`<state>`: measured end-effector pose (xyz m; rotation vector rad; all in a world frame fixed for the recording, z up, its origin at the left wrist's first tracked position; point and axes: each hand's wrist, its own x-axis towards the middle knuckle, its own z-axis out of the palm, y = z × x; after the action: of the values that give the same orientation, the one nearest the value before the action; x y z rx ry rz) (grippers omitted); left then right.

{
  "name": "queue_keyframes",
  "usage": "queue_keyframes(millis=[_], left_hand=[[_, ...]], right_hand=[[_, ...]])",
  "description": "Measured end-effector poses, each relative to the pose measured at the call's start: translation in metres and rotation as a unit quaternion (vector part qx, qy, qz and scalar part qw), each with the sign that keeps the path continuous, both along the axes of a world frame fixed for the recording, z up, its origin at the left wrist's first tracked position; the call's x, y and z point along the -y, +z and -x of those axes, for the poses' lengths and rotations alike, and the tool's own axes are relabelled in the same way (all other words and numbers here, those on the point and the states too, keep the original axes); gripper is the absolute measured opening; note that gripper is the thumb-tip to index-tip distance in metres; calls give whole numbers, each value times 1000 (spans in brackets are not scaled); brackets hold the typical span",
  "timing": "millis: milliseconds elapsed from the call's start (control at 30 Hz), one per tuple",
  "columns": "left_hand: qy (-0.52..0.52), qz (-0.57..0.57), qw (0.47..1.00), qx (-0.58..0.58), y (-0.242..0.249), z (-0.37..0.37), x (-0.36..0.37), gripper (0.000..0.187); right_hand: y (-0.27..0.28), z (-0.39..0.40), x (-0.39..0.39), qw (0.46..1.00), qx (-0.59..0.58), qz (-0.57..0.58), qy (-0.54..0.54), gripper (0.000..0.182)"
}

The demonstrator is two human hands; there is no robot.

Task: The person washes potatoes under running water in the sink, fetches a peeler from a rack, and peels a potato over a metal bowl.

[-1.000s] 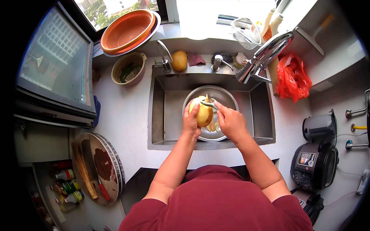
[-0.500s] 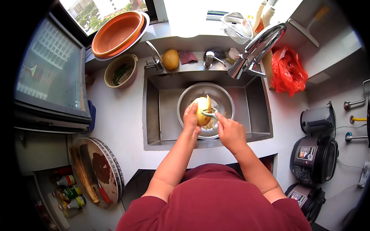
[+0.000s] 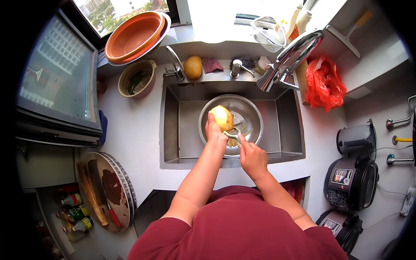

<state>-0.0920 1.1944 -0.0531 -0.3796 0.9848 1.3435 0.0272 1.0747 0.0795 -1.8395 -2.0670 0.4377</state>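
A pale yellow, mostly peeled round fruit or vegetable (image 3: pixel 222 117) is held in my left hand (image 3: pixel 213 131), over a metal bowl (image 3: pixel 206 110) in the sink (image 3: pixel 186 130). My right hand (image 3: pixel 253 159) is closed on the handle of a grey-green peeler (image 3: pixel 231 136), whose head is at the lower right side of the yellow piece. Some brown skin shows on that side. Peel strips (image 3: pixel 233 142) lie in the bowl below, partly hidden by the peeler and my hands.
Behind the sink stand a faucet (image 3: pixel 289 58), a soap pump (image 3: pixel 236 68) and an unpeeled round item (image 3: pixel 193 67). A basket (image 3: pixel 149 80) and orange basins (image 3: pixel 134 37) are at the left, a red bag (image 3: pixel 325 82) and cookers (image 3: pixel 342 182) at the right.
The peeler and my right hand have moved down and slightly left along the yellow piece. My left hand has turned the piece, and the strip that stood up from it is no longer there.
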Motion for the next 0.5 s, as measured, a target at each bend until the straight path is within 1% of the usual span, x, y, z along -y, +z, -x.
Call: queue_keyframes(millis=[33, 100, 133, 167, 233, 300, 367, 433, 500], left_hand=[[7, -4, 1000, -11, 2, 1, -3, 61], [21, -2, 1000, 11, 30, 5, -4, 60], [28, -1, 999, 22, 43, 5, -4, 60], [36, -17, 999, 24, 47, 7, -6, 60], [53, -48, 997, 27, 50, 14, -7, 60], [42, -78, 995, 41, 56, 18, -5, 58], [24, -102, 993, 51, 63, 20, 1, 57], [-1, -130, 990, 57, 76, 18, 12, 58], [-42, -176, 981, 71, 80, 16, 19, 59]], right_hand=[[-4, -1, -1, 999, -43, 4, -5, 40], [-12, -5, -5, 992, -129, 12, -14, 39], [-22, -9, -7, 989, -148, 6, -22, 38], [-34, -15, -10, 986, -167, 0, -30, 37], [-42, -24, -16, 979, -196, -2, -54, 36], [-42, -27, -26, 972, -218, 8, -87, 36], [-41, -20, -44, 935, -341, 16, -97, 39], [-38, -9, -62, 882, -458, 22, -110, 43], [-27, 4, -77, 860, -495, 66, -108, 46]])
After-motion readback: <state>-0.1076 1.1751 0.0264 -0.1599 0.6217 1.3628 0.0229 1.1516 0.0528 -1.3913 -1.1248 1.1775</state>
